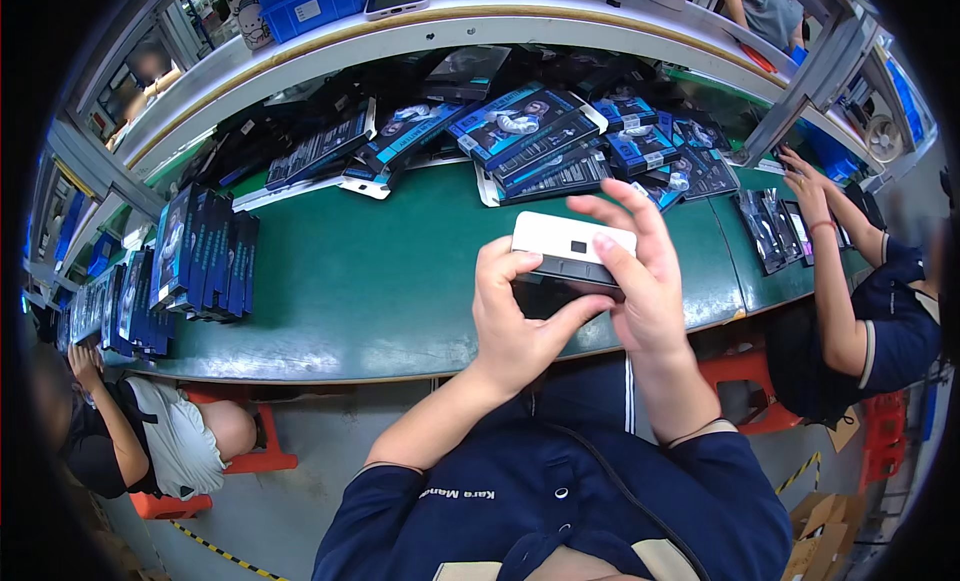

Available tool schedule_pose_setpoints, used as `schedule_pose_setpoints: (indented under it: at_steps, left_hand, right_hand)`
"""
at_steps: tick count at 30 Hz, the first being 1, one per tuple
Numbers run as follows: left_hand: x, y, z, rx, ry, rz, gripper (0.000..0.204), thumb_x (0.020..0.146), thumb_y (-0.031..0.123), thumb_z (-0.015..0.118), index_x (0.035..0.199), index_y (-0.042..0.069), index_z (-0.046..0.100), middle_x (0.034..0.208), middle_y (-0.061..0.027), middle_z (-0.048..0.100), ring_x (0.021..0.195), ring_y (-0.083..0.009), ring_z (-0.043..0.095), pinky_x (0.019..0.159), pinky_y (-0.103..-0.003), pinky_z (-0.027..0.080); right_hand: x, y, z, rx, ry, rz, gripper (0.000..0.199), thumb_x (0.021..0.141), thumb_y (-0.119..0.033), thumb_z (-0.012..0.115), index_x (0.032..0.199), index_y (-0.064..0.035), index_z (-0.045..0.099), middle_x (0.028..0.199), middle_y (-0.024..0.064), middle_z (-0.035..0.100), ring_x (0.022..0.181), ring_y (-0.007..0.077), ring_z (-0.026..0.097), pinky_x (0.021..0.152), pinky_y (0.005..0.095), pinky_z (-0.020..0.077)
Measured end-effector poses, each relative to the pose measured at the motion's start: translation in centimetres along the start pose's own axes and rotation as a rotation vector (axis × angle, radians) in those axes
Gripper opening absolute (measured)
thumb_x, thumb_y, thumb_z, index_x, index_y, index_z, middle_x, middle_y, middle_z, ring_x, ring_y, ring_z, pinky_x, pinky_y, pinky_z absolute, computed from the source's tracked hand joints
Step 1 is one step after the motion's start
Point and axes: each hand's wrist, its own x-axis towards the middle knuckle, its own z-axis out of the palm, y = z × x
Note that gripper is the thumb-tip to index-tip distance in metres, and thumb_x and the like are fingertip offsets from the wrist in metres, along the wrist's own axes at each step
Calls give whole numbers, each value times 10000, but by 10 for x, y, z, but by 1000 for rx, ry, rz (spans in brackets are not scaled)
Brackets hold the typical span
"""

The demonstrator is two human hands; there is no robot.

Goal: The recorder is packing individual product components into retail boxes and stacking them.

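Observation:
Above the green table I hold a flat dark cardboard box (pixel 575 269) end-on, its white inner flap (pixel 548 233) with a small dark square cutout turned up towards me. My left hand (pixel 508 316) grips the near left side, its thumb along the lower edge. My right hand (pixel 648 276) wraps the right end, with the thumb pressed on the white flap and the other fingers raised behind it. The contents of the box, if any, are hidden.
Printed dark-blue boxes (pixel 515 126) lie in a loose pile along the table's (pixel 370 291) back. Several more stand upright in rows (pixel 205 256) at left. At right a co-worker's hands (pixel 805 181) are near black pouches (pixel 768 226). Another person (pixel 170 431) sits at left.

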Motion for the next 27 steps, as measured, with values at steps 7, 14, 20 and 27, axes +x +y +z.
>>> schedule_pose_setpoints:
  at_steps: [7, 14, 20, 27]
  left_hand:
    - [29, 11, -11, -616, 28, -371, 271, 954, -20, 577, 1110, 76, 377, 1169, -186, 587, 990, -149, 585, 897, -285, 477]
    - [22, 2, -13, -487, 49, -174, 225, 934, -6, 621, 1076, 56, 458, 1115, -143, 575, 953, -163, 597, 842, -269, 489]
    - [8, -19, -34, -712, -210, -360, 805, 778, -24, 782, 1447, 86, 347, 1369, -165, 496, 1175, -218, 564, 964, -332, 487]
    - [-12, -27, -75, -382, -690, -285, 1350, 653, 270, 880, 1559, 81, -103, 1622, -225, 7, 1504, -349, 76, 1185, -446, 169]
  right_hand:
    - [2, 40, -7, -356, 44, -626, 185, 893, 60, 622, 1026, 5, 506, 1136, 170, 568, 980, 205, 601, 877, 301, 498]
    - [-1, 44, -8, -1, 31, -437, 283, 892, 25, 660, 1052, -50, 440, 1099, 150, 561, 951, 169, 594, 849, 286, 497]
    - [-6, 57, -10, -59, -70, -480, 472, 813, 66, 738, 1060, -91, 368, 1019, 153, 580, 892, 165, 601, 769, 271, 508]
    - [31, 74, 18, 97, -240, -185, 233, 945, -141, 591, 1131, -66, 471, 1144, 131, 531, 1099, 198, 510, 967, 341, 412]
